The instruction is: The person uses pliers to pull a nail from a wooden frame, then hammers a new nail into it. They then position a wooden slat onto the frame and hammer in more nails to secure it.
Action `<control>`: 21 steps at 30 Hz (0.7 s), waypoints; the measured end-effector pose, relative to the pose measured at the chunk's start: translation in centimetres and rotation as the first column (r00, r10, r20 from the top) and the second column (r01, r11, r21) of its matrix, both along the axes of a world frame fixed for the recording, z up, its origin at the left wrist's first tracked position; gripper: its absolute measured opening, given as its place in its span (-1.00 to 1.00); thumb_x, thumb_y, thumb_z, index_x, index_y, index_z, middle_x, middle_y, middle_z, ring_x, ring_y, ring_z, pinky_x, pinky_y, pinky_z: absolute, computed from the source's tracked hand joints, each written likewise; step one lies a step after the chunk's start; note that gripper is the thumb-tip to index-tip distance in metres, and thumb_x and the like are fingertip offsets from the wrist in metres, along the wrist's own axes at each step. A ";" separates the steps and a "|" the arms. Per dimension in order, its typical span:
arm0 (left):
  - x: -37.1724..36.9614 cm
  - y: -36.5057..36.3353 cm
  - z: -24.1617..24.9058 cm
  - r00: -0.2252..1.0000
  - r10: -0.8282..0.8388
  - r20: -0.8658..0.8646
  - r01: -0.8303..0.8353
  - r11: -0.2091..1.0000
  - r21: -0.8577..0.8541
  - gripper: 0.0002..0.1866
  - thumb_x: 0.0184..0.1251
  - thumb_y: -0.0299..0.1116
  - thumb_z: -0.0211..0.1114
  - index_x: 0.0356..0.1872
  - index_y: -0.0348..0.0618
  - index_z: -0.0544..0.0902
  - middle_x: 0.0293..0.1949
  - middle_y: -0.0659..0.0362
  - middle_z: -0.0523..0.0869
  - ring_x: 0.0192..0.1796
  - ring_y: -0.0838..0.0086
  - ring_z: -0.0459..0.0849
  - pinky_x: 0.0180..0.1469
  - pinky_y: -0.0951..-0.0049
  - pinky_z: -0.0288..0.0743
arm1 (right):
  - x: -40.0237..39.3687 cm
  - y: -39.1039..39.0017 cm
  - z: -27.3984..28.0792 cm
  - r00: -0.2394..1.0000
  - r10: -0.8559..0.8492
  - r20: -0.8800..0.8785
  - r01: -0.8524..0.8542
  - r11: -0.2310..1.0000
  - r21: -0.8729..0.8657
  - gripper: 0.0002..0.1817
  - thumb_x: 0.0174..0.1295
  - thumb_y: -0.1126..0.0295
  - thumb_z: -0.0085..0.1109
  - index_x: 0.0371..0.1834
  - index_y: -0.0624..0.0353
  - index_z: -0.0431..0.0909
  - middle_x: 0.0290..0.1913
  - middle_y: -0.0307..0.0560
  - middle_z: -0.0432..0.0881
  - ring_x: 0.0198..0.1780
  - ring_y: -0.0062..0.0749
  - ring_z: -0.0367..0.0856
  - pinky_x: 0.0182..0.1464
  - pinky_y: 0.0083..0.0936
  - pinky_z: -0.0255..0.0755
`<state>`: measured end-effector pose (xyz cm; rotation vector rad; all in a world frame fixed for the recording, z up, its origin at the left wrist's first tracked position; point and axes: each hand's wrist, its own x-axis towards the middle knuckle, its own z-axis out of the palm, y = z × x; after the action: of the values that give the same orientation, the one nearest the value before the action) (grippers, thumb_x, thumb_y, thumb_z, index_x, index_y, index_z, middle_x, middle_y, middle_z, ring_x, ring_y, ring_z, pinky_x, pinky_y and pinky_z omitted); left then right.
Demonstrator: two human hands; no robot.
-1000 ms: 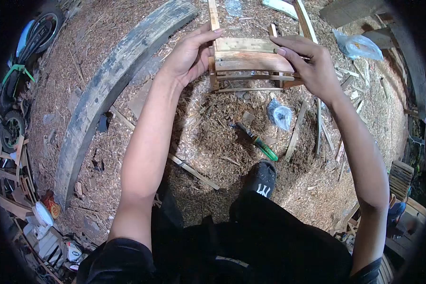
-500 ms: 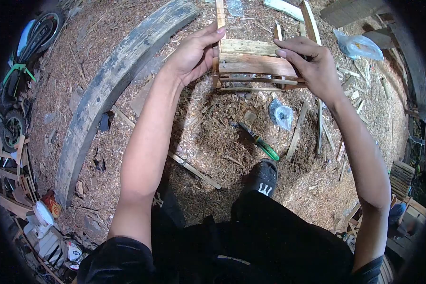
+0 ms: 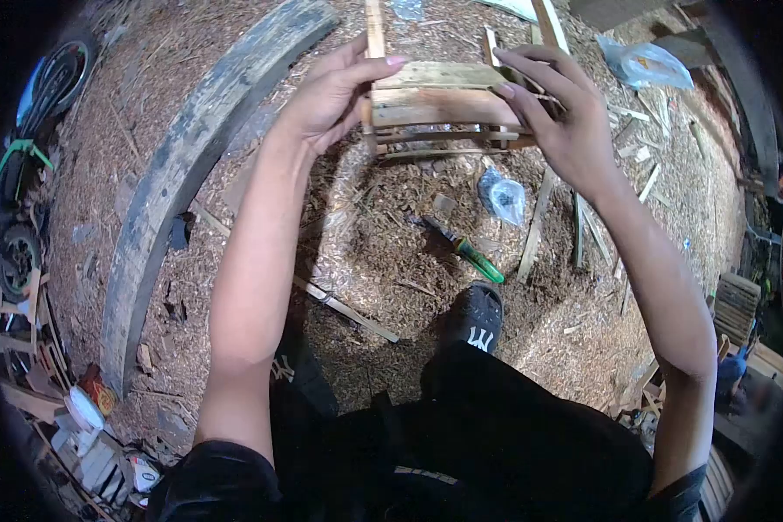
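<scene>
A small slatted wooden frame (image 3: 444,107) hangs above the ground at the top centre, held between both hands. My left hand (image 3: 331,94) grips its left upright, with the thumb along the top slat's end. At the frame's right side is my right hand (image 3: 565,113), its fingers bent around the slat ends and partly hiding them. Below the frame, a green-handled tool (image 3: 478,261) lies on the wood shavings, near a clear plastic bag (image 3: 502,197) with something dark in it.
A long curved timber beam (image 3: 187,157) lies at the left. Motorbikes (image 3: 22,252) stand beyond it. Another plastic bag (image 3: 644,63) and thin wood strips lie at the right. A sandalled foot (image 3: 476,320) is below the tool. Part of a person (image 3: 733,367) shows at far right.
The view has shifted slightly, so the hands and frame appear a little further left and higher. Both hands still hold the frame.
</scene>
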<state>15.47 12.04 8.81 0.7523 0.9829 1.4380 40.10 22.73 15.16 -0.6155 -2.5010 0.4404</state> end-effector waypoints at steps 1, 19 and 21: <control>-0.2 0.1 -0.1 1.000 0.015 0.016 -0.014 1.000 -0.025 -0.35 0.43 -0.46 0.32 0.45 -0.40 0.26 0.12 -0.10 0.63 0.13 0.34 0.73 0.22 0.38 0.70 | 0.6 -0.5 0.0 0.997 0.001 -0.074 0.012 0.985 0.175 -0.71 0.26 0.40 0.39 0.06 0.06 0.76 -0.09 -0.08 0.71 -0.05 -0.14 0.67 0.08 -0.36 0.51; -1.4 0.6 -1.7 0.989 0.052 0.142 -0.048 0.998 -0.031 -0.51 0.47 -0.43 0.25 0.34 -0.42 0.43 0.10 -0.04 0.70 0.09 0.40 0.76 0.14 0.43 0.72 | 10.7 -3.0 -13.6 0.767 -0.059 0.639 0.213 0.963 -0.167 -0.84 0.28 0.42 0.20 -0.18 0.06 0.76 -0.09 -0.07 0.69 0.00 -0.06 0.69 0.05 -0.19 0.63; -1.4 0.6 -1.8 0.990 0.050 0.135 -0.044 0.998 -0.044 -0.50 0.47 -0.42 0.25 0.34 -0.43 0.42 0.12 -0.05 0.69 0.10 0.39 0.76 0.15 0.42 0.71 | 10.1 -3.1 -13.9 0.697 -0.096 0.710 0.261 0.957 -0.127 -0.84 0.29 0.42 0.18 -0.17 0.09 0.73 -0.08 -0.05 0.69 0.00 -0.05 0.71 0.05 -0.17 0.63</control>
<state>14.07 12.62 7.01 0.5970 0.9273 1.4858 50.20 19.63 1.27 -1.3195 -3.0737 0.4728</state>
